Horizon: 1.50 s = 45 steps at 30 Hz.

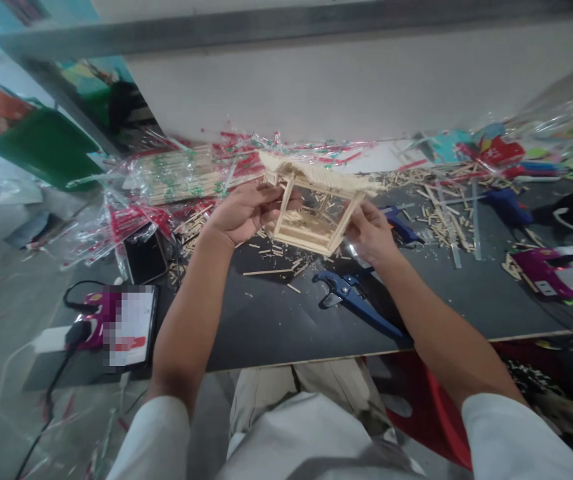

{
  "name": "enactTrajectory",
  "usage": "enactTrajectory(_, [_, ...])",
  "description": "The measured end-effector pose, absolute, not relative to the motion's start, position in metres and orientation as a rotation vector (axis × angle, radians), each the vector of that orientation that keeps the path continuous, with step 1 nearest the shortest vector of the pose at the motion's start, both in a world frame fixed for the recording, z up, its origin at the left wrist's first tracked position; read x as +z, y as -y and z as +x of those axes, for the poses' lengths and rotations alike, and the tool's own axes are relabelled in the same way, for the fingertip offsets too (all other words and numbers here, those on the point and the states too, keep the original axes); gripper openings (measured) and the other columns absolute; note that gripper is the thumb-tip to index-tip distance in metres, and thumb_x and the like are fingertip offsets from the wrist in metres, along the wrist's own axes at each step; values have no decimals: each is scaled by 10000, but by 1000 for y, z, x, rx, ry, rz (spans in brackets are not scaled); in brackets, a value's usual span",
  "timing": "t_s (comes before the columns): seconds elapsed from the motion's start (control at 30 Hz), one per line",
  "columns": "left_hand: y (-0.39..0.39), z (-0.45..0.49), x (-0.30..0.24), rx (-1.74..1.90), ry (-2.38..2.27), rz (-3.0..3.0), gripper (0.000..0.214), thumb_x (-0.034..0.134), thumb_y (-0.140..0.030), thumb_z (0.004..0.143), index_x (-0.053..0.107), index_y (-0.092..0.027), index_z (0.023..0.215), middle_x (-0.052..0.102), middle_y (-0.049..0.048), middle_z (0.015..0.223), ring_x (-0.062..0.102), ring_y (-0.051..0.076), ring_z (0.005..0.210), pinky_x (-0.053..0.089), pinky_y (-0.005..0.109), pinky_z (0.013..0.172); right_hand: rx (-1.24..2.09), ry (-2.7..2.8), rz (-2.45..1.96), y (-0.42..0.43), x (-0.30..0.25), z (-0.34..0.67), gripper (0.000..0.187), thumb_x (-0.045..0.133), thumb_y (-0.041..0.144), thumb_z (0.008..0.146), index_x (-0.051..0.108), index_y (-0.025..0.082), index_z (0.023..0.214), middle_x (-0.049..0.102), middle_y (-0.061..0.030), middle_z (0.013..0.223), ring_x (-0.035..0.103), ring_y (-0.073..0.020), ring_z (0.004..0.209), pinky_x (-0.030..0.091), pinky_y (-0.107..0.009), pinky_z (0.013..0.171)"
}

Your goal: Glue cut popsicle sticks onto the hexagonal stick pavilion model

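A small model house (311, 248) built of pale wooden sticks, with a slatted roof and open sides, is held tilted above the dark table (276, 327). My left hand (249, 212) grips its left corner post, thumb and fingers closed. On the opposite side my right hand (370, 233) pinches the right post; its fingertips are partly hidden behind the frame. Below the house lies a blue hand cutter (361, 310) with its jaws toward the left. A blue glue gun (400, 225) rests just behind my right hand. Short cut stick pieces (271, 252) are scattered under the house.
Bundled sticks in plastic wrap (171, 175) lie at the back left. A second blue glue gun (509, 205) and clear glue sticks (449, 230) are at right. Purple power strips (549, 273) with cords sit at both ends; a phone (131, 327) lies front left. A green bin (36, 147) stands beyond.
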<state>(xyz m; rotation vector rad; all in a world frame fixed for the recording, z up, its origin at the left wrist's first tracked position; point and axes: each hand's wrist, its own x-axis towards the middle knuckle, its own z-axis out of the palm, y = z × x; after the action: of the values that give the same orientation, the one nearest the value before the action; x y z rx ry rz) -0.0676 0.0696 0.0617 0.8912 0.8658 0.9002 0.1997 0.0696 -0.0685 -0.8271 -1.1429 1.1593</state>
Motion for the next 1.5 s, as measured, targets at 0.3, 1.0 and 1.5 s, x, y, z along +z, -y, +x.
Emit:
enactTrajectory(0.3, [-78,-90,56,710,-931,1158,120,692,-214,975,743,-105,975,813,143,1047,796,230,1013,548,139,547,1112,1161,-887,-67,-66,196,485,835,713,748,631,285,853,584,22,759,566,-147,669,565,-309,689])
enactTrajectory(1.0, [-61,-102,76,597,-1196,1733,287,609,-357,1010,784,-149,919,783,112,936,743,235,896,579,290,671,1081,1169,-872,-69,-69,195,476,800,722,789,643,292,920,598,28,738,589,-145,648,548,-299,637])
enactTrajectory(1.5, [-102,-103,17,901,-1524,1799,97,660,-211,824,721,-165,884,705,55,800,593,169,636,479,313,691,886,1448,-1011,-53,-66,184,523,709,771,831,723,250,863,718,-24,784,696,-217,809,567,-380,812])
